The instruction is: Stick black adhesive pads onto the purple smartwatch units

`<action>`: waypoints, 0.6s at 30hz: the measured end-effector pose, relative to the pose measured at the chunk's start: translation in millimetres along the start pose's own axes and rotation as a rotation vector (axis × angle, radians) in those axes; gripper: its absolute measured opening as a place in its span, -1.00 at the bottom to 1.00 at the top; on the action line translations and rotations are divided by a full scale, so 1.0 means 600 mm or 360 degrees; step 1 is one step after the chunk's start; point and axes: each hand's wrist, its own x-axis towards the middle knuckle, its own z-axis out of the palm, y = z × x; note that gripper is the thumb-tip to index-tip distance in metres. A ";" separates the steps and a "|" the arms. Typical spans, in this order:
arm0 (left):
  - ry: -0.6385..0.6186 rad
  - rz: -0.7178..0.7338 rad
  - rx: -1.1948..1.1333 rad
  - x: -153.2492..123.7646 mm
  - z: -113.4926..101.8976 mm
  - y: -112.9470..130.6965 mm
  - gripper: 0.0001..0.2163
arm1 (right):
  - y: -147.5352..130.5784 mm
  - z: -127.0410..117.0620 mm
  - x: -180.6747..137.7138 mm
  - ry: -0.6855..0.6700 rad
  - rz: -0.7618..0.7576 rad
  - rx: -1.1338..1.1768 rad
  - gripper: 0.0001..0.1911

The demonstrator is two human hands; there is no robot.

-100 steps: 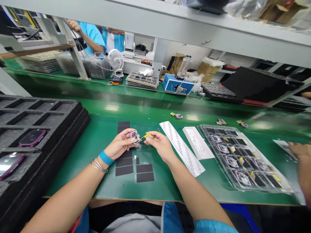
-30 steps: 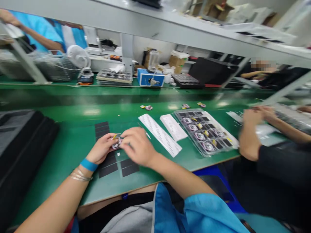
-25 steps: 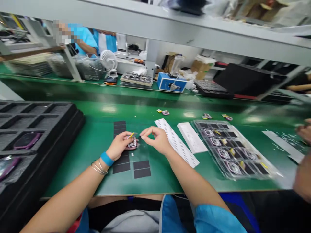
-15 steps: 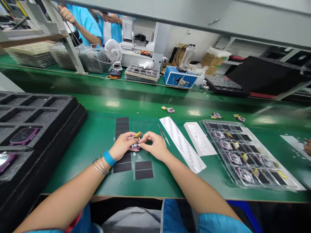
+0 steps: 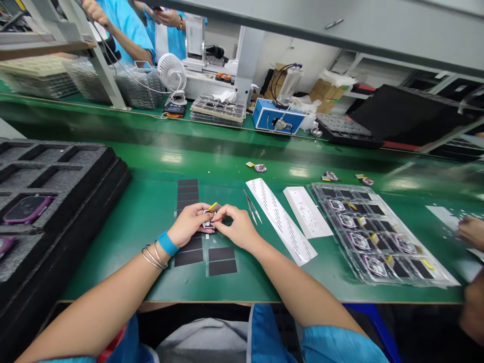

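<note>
An opened smartwatch case (image 5: 208, 221), small and purple-edged, sits in the closed fingers of my left hand (image 5: 188, 226). A yellow-taped battery piece (image 5: 214, 206) sticks up from its top. The thumb and forefinger of my right hand (image 5: 237, 228) are pinched together at the case's right side; whatever lies between them is too small to make out. Beneath my hands are strips of black adhesive pads (image 5: 188, 258), with two more black pads (image 5: 222, 261) nearer the table's front edge. Tweezers (image 5: 252, 207) lie just right of my right hand.
Right of the tweezers are a long printed label strip (image 5: 280, 222) and a white box lid (image 5: 308, 212) with small bits. A clear tray (image 5: 378, 234) holds several watch cases. Black foam trays (image 5: 75, 186) stand at left. A co-worker's hand (image 5: 472, 232) is at far right.
The view has shifted slightly. My right fingers have closed in on the watch case's right side, while my left hand keeps its hold. The co-worker's hand at right has come further into view.
</note>
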 end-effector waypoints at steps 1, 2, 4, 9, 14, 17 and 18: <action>0.0001 0.0004 -0.0001 0.000 0.000 0.000 -0.75 | 0.000 0.000 0.000 0.0001 -0.0019 -0.0049 -0.91; 0.0001 0.0007 -0.0002 0.000 0.001 0.001 -0.75 | 0.001 0.001 0.000 -0.0001 -0.0043 -0.0104 -0.90; -0.0001 0.0009 -0.0004 0.000 0.001 0.000 -0.75 | 0.002 0.004 -0.001 -0.0014 -0.0113 -0.0215 -0.87; 0.0004 0.0030 -0.0011 -0.002 -0.002 -0.003 -0.72 | 0.001 0.007 -0.005 -0.0008 -0.0311 -0.0405 -0.89; -0.0057 0.0052 0.0027 -0.004 -0.005 -0.002 -0.70 | -0.001 -0.009 0.001 0.0189 -0.0004 -0.0088 -0.61; -0.0117 0.0034 0.0053 -0.004 -0.005 -0.004 -0.68 | 0.005 -0.014 0.007 0.0098 0.0177 0.0199 -0.70; -0.0135 0.0028 0.0059 -0.004 -0.005 -0.004 -0.69 | 0.007 -0.015 0.008 0.0081 0.0175 0.0224 -0.80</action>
